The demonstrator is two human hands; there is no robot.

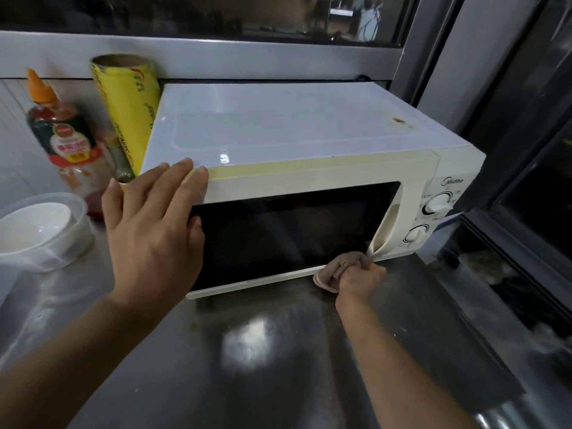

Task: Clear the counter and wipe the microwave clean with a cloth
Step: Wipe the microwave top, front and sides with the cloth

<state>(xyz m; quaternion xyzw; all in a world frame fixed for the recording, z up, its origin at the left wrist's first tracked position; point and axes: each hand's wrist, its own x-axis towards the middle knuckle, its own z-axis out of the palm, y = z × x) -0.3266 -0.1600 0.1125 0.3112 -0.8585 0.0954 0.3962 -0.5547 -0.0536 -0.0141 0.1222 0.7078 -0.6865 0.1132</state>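
Note:
A cream microwave (pixel 297 134) with a dark glass door stands on the steel counter (pixel 253 351). My left hand (pixel 154 230) lies flat against its upper left front corner, fingers spread, thumb on the door glass. My right hand (pixel 359 280) is closed around a bunched pinkish-brown cloth (pixel 340 264), which is pressed against the door's lower right edge, just below the handle (pixel 390 224). A small brown stain (pixel 399 120) marks the top panel near its right rear.
Left of the microwave stand a yellow roll of cling wrap (pixel 130 106), a sauce bottle (pixel 68 144) with an orange cap, and a clear plastic tub holding a white bowl (pixel 40 227). Dark window frames (pixel 526 187) rise close on the right.

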